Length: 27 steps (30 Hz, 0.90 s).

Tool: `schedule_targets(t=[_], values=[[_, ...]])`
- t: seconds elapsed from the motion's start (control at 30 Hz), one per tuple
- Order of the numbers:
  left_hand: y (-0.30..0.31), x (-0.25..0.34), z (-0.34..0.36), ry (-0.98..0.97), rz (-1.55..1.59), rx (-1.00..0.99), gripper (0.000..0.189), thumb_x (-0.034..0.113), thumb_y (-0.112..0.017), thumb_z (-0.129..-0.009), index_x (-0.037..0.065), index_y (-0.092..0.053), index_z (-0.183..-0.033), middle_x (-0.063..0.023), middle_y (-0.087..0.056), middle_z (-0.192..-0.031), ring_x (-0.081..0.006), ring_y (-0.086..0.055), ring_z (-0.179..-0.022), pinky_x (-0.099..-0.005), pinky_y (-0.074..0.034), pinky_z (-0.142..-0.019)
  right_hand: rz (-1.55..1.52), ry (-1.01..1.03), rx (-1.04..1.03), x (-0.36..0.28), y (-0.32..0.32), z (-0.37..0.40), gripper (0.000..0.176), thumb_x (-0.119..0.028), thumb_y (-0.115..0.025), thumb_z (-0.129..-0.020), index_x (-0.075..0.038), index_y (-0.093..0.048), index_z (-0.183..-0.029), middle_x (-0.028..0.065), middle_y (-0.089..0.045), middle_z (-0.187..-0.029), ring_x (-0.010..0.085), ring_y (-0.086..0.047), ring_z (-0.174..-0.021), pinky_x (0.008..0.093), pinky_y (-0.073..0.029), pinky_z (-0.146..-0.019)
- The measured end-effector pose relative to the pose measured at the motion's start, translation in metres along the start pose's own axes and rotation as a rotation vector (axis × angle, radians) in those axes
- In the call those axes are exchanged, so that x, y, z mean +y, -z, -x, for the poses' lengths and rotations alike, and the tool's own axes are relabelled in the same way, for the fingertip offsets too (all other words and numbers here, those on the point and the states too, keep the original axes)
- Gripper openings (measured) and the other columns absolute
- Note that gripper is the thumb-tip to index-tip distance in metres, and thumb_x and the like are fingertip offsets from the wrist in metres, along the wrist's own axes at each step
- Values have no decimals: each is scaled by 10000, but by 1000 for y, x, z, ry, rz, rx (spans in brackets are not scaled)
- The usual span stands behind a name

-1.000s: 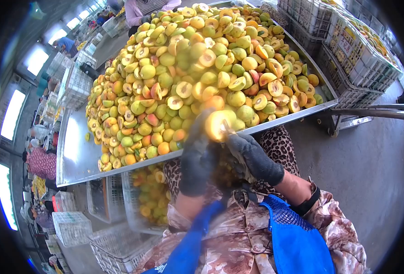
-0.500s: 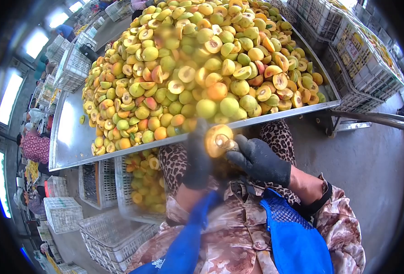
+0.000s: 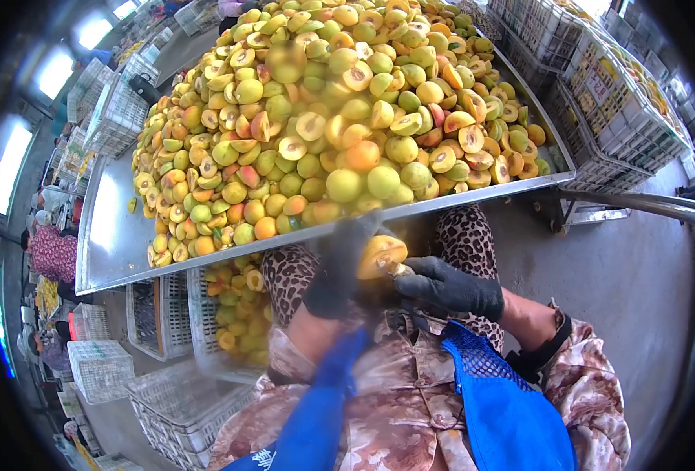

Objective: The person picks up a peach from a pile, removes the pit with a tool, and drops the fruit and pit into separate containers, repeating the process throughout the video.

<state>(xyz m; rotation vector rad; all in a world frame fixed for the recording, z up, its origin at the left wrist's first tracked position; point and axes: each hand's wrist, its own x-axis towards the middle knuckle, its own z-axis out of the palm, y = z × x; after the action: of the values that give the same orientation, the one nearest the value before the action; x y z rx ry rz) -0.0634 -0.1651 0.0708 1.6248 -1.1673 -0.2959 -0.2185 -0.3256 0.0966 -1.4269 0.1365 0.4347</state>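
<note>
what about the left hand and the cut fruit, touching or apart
Touching: the head view shows the left hand gripping the cut fruit.

Light: bright, diffuse daylight from the windows [image 3: 10, 165] at far left, which are blown out to white.
Glare: a pale sheen on the bare metal table [image 3: 108, 235] at left.
Shadow: soft, beneath the table's near edge and over the crate [image 3: 230, 314] below it.
Fruit pile [image 3: 324, 118]: evenly lit, saturated and mostly sharp, with one soft smudge near the top.
Blur: the left hand [image 3: 336, 271] and the halved fruit [image 3: 379, 255] it grips are smeared. The right hand [image 3: 449, 286] is crisper.
Distortion: strong fisheye that bows straight edges, with a black vignette all round.
</note>
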Motion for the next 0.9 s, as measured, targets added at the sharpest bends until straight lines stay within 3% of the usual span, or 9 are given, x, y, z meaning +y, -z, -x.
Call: schedule_targets(t=[0.1,0.2,0.23,0.33,0.4,0.6,0.73,0.8,0.9], values=[[7,-13,-3,-13,-17,-39,514,138,-733,-895,12,-592,-1373,-172,-681,-1114,-314,-644,-1019,-415,-513,-941,-53,276,161,31,-17,-15,418,-381,-536,-1064,-1,-632,-1210,38,-694,-967,110,-610,-840,306,-536,-758],[5,2,-15,340,242,18,440,232,-740,-867,75,-674,-1272,-143,-690,-1104,-313,-643,-994,-424,-502,-890,-104,293,178,35,-21,-23,433,-389,-578,-1053,-12,-616,-1263,30,-690,-1026,96,-608,-952,288,-537,-832],[6,-6,-11,238,112,-23,423,248,-741,-863,77,-684,-1246,-137,-695,-1082,-312,-645,-971,-426,-498,-864,-182,287,168,30,-24,-25,441,-392,-583,-1051,-13,-609,-1274,35,-692,-1030,96,-613,-964,288,-539,-841],[5,-45,-15,-217,-463,-111,383,296,-742,-850,81,-714,-1167,-118,-712,-1015,-311,-651,-901,-434,-487,-785,299,399,242,35,-11,-27,453,-376,-561,-1064,-15,-572,-1338,67,-709,-1137,136,-645,-1026,337,-545,-892],[6,-23,-18,-287,-538,-152,396,265,-739,-845,34,-704,-1164,-128,-706,-961,-310,-657,-871,-431,-488,-753,479,328,218,32,-6,-18,456,-365,-555,-1068,-17,-564,-1363,77,-709,-1188,159,-647,-1080,360,-538,-933],[21,7,-28,416,161,-110,454,362,-443,-1101,-22,-655,-1216,-137,-731,-1040,-222,-692,-932,-362,-542,-837,184,505,252,24,-11,-19,443,-350,-537,-1074,-7,-578,-1352,91,-708,-1159,161,-647,-1059,368,-528,-932],[-12,73,-24,148,501,499,574,440,-338,-1121,-27,-670,-1074,-173,-714,-990,-234,-707,-862,-372,-577,-788,128,548,347,14,-20,-29,421,-337,-538,-1075,-13,-589,-1340,60,-699,-1126,171,-647,-1038,351,-525,-925],[2,100,-28,230,652,416,556,437,-354,-1116,-16,-656,-1001,-175,-700,-958,-253,-703,-853,-387,-572,-775,100,556,235,19,-18,-32,416,-337,-540,-1074,-22,-588,-1340,50,-701,-1090,174,-652,-1009,347,-531,-904],[3,88,-25,174,934,203,535,437,-387,-1107,-3,-623,-914,-169,-678,-890,-297,-697,-833,-419,-562,-752,-248,410,53,47,-20,-38,429,-308,-536,-1071,-34,-547,-1401,107,-620,-1282,232,-583,-1193,386,-462,-1036]])
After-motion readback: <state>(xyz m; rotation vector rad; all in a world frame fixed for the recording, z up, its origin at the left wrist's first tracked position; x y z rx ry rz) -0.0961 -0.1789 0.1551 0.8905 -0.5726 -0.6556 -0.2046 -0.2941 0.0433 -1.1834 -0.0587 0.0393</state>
